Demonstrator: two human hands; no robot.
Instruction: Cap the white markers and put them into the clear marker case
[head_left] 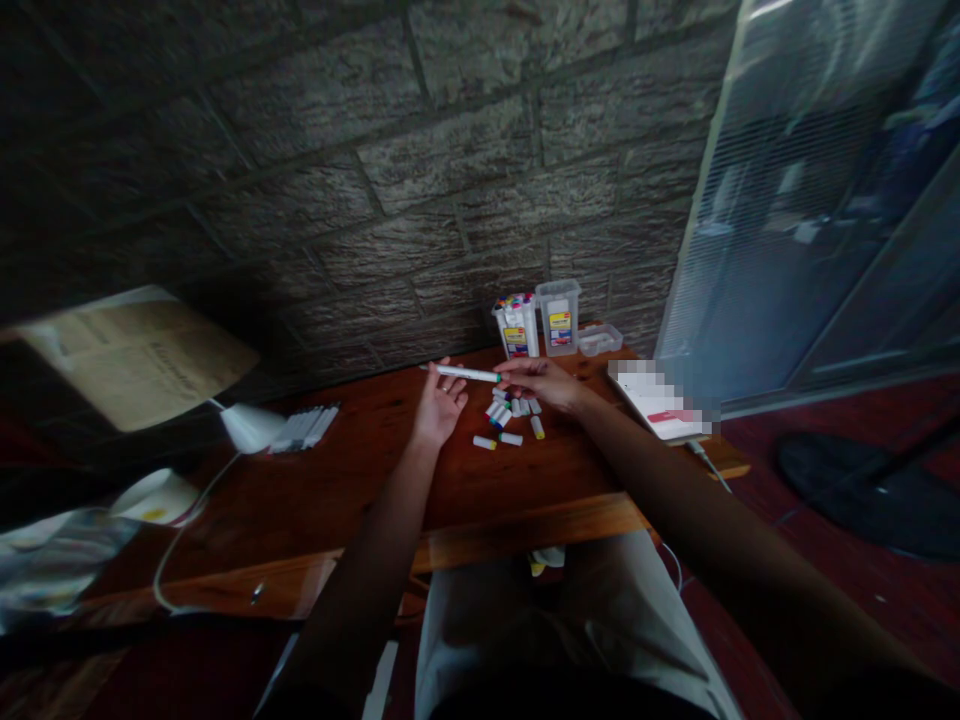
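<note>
A white marker (pixel 463 373) with a green right end is held almost level above the table. My left hand (pixel 439 405) grips it near its left end, palm turned up and the lower fingers loosely curled. My right hand (pixel 541 382) pinches the green end; whether its fingers hold a cap or the barrel is too small to tell. Below my right hand, several loose marker caps (pixel 511 439) lie scattered, white with coloured ends such as yellow, green and blue. A row of white markers (pixel 306 428) lies side by side to the left, by the lamp base.
Against the stone wall stand a clear box full of markers (pixel 517 327), another clear box (pixel 558 318) and a shallow clear lid (pixel 600 341). A lamp (pixel 135 350) and a white cup (pixel 155 497) are at left, a white pad-like object (pixel 652 400) with a cable at right.
</note>
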